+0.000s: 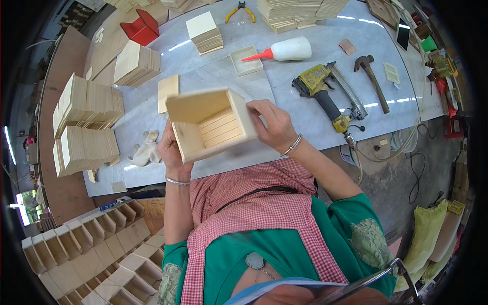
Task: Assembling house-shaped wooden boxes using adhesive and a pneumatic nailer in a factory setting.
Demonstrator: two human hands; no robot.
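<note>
Between my two hands is a small open wooden box (218, 124), lifted above the near side of the worktable and tilted so its slatted inside shows. My left hand (173, 147) grips its left wall, with the fingers partly hidden behind the wood. On the opposite wall, my right hand (272, 123) holds the box with bent fingers. A crumpled pale glove or cloth (146, 150) lies to the left of my left hand. Just beyond the box a thin wooden panel (168, 93) lies flat. To the right rests a yellow and black nail gun (328, 94) with an air hose attached.
Stacks of wooden panels (89, 104) line the table's left side, with another stack (295, 12) at the far edge. A glue bottle (291, 49) lies on a shallow tray (246, 61). Beyond are pliers (240, 11); right, a hammer (373, 84). Many finished boxes (81, 236) stand lower left.
</note>
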